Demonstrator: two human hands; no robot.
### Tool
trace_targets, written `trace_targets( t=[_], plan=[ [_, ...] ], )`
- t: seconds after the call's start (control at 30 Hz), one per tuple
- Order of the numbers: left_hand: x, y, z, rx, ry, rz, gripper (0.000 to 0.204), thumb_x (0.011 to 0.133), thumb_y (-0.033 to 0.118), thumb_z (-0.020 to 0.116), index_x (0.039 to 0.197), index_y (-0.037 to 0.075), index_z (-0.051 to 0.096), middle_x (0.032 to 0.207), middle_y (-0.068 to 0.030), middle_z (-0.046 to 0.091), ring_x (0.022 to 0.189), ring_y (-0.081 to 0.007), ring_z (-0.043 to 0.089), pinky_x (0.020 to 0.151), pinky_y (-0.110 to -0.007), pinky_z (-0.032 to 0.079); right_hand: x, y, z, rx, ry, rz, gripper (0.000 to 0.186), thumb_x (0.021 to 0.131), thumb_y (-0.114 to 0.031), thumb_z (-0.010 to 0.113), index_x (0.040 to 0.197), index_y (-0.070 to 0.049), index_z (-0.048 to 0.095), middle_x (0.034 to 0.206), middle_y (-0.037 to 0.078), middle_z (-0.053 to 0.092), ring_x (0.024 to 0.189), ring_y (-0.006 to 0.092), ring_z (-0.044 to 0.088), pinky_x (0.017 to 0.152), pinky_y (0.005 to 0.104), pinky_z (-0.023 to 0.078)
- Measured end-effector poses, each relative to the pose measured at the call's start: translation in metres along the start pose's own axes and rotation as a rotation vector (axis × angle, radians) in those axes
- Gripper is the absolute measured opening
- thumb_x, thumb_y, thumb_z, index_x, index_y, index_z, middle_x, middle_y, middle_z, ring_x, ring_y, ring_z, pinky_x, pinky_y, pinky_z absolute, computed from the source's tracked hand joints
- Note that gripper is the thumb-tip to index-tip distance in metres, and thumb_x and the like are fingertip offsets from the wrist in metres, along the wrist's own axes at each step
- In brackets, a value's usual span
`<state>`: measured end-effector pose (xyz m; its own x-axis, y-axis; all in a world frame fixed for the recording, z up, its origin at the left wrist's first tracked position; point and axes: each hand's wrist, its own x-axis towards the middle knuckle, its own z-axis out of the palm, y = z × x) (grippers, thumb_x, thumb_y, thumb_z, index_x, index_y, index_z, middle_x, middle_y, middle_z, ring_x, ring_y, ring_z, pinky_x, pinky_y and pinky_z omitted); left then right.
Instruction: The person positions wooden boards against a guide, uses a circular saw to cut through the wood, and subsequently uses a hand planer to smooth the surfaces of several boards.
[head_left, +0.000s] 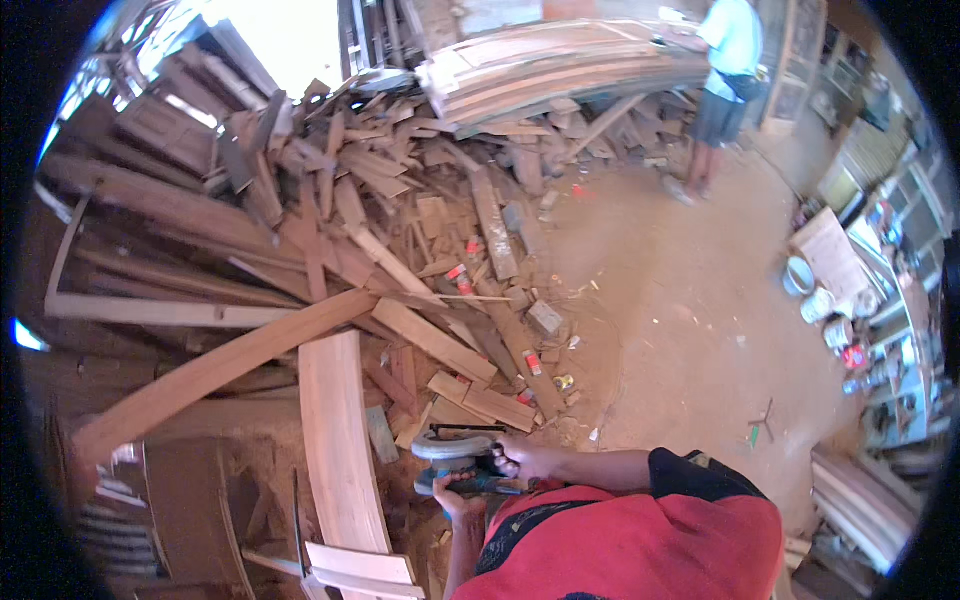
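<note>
Gripping handheld power saw (452, 460) two-handed, in front of red shirt (620, 550); likely circular, judging by grey rounded guard (432, 447) and teal body. Clamped round the handle at its right with right hand (515, 458), fingers curled in. Wrapped on the near side of the body with left hand (458, 495), close under the guard. Can't see blade or cord; can't tell trigger position or whether running.

Just right of long pale plank (345, 440), apart from it, not cutting. Can't tell how well supported at either end; see angled board (235, 365) by its far end and short pale board (360, 563) across its near end, no visible clamp.

Most worried about left fingers: could get cut through a slipped grip or an accidental trigger squeeze, given the closeness to the guard. Could also snag shirt from holding so near the torso. Could get kickback later from cutting an unclamped plank, via shifting or pinching. Could trip on offcut heap (375, 170), especially with spill-over just ahead. Less worried about co-worker (733, 40): standing well apart, by board stack (570, 75), but worth checking before any spin-up.
</note>
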<state>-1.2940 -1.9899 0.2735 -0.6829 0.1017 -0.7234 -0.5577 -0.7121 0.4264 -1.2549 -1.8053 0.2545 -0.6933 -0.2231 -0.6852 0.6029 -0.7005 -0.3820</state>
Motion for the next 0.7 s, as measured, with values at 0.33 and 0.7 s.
trace_targets(
  t=[0.33, 0.7],
  plan=[
    [-0.019, -0.001, 0.024, 0.076, -0.069, 0.029, 0.013, 0.073, 0.026, 0.06, 0.069, 0.017, 0.052, 0.064, -0.0006, 0.055, 0.06, -0.0201, 0.054, 0.069, -0.037, 0.05, -0.018, -0.007, -0.013, -1.554, 0.434, -1.111, 0.051, 0.104, -0.048, 0.042, 0.096, 0.0, 0.058, 0.064, 0.016, 0.059, 0.05, 0.028, 0.063, 0.04, 0.0409, 0.048],
    [-0.011, -0.001, 0.032, 0.143, -0.061, -0.008, 0.013, 0.074, 0.024, 0.058, 0.068, 0.016, 0.05, 0.064, -0.0019, 0.055, 0.063, -0.0203, 0.052, 0.07, -0.037, 0.047, -0.033, -0.023, -0.003, -0.884, 0.319, -0.383, 0.04, 0.103, -0.037, 0.043, 0.088, -0.002, 0.053, 0.062, 0.01, 0.052, 0.053, 0.0262, 0.063, 0.04, 0.0446, 0.047]
  ],
)
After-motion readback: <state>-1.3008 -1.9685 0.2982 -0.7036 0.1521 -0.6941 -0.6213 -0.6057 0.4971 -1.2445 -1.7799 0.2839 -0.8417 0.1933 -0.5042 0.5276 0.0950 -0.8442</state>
